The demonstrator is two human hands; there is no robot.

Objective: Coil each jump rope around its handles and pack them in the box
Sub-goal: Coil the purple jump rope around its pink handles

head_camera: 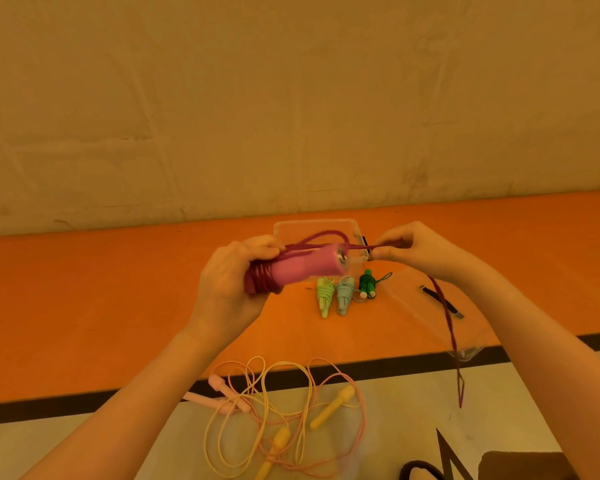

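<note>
A bare indoor room, perhaps a sports hall or play space — an orange floor mat [84, 306] runs along a plain, scuffed wall [291, 98], with a black stripe [326, 372] and pale flooring [413, 410] nearer the camera.

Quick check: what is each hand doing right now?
Left hand: grips the pink handles over the coiled end.
Right hand: pinches the maroon rope, pulled taut.
</note>
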